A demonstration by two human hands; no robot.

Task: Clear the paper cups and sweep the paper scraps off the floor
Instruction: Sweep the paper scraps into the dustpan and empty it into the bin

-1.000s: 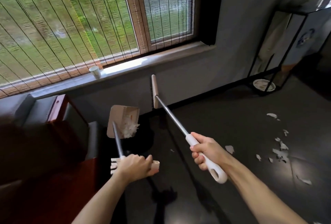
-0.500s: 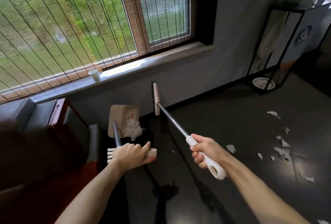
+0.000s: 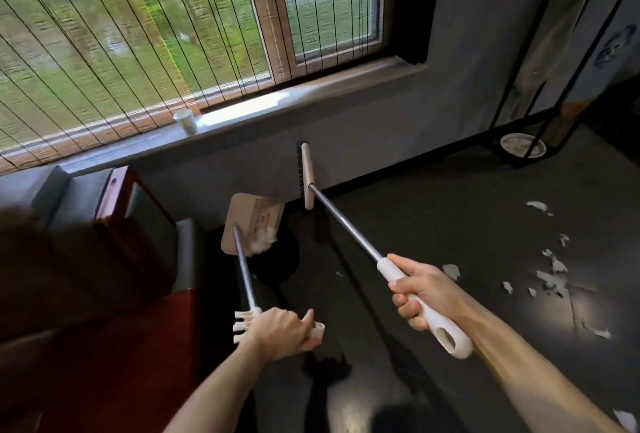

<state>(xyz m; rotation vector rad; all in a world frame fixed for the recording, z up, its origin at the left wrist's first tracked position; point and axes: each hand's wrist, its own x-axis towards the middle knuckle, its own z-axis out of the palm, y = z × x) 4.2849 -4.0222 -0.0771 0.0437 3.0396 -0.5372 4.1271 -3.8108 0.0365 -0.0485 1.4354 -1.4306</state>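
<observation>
Dark floor [image 3: 450,242] under grey window sill [image 3: 311,110].
Gripped beige dustpan [image 3: 246,217] in left hand [image 3: 277,332], white-handled broom [image 3: 346,224] in right hand [image 3: 426,297]; tipped white paper wad [image 3: 263,242] lower; left torn scraps [image 3: 552,276] unswept right of sill, paper cup [image 3: 186,121] on it.

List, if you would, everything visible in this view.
white paper cup: one, white, upright on the window sill
beige long-handled dustpan: one, beige, raised near the wall
torn white paper scraps: many, white, scattered on the dark floor at right; more in the dustpan
white-headed broom with metal pole: one, white and silver, head below the sill
round white dish: one, white, far right
left hand: one, grips the dustpan handle
right hand: one, grips the broom handle
</observation>
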